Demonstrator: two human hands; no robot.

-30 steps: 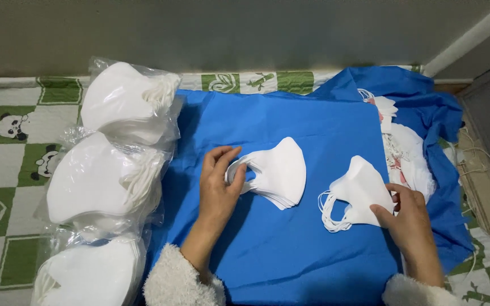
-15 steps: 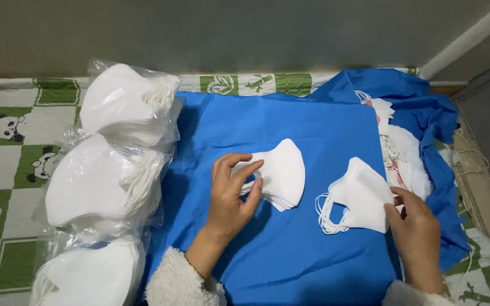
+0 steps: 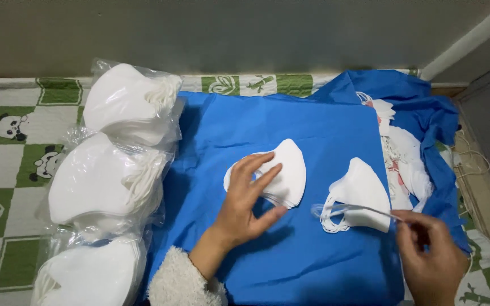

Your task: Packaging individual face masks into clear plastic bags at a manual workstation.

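Left hand (image 3: 245, 207), grip spread, rests on the white mask stack (image 3: 282, 173); right hand (image 3: 432, 260) pinches a clear strip (image 3: 353, 209).

White masks (image 3: 282, 175) lie on a plain bright blue cloth (image 3: 313, 260). Clear bags (image 3: 120, 170) hold more white masks. The mat (image 3: 7, 164) is green-and-white checked with black-and-white pandas, hearts and leaves.

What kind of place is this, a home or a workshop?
Probably a home doing piecework packing: a blue cloth spread over a panda-print floor mat, clear bags of white masks, and loose masks under the hands.
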